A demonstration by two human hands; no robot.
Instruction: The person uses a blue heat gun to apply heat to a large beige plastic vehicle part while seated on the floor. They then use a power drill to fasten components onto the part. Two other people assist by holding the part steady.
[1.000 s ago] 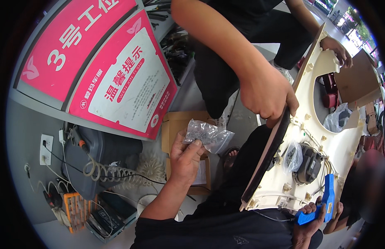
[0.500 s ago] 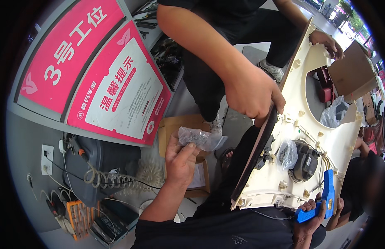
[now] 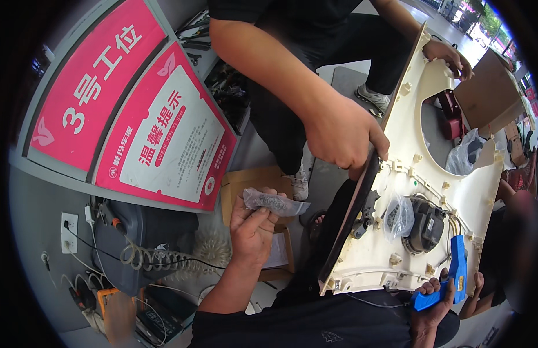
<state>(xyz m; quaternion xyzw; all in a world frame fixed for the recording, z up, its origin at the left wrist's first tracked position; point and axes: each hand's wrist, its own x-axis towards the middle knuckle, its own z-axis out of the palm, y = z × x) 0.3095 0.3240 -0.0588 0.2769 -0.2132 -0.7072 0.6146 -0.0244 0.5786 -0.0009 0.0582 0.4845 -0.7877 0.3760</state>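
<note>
My left hand (image 3: 252,229) pinches a small clear plastic bag (image 3: 274,203) of small dark pieces, perhaps screws. My right hand (image 3: 432,298) is wrapped round a blue L-shaped power tool (image 3: 457,267) at the lower right edge of a large cream plastic panel (image 3: 367,277). On the panel's inner side sit a round black motor-like unit (image 3: 428,225), cables and a clear plastic bag (image 3: 399,217). A co-worker across from me grips the panel's dark left edge with one hand (image 3: 344,136) and its top with the other (image 3: 446,56).
An open cardboard box (image 3: 237,191) lies beyond my left hand. A pink sign board (image 3: 115,145) stands at the left, above a coiled air hose (image 3: 158,255). Another person's hand (image 3: 476,284) is near the blue tool. A cardboard box (image 3: 486,90) stands behind the panel.
My left hand has turned the small bag flatter and lowered it slightly. The blue tool stays in my right hand. The whole view has shifted a little.
</note>
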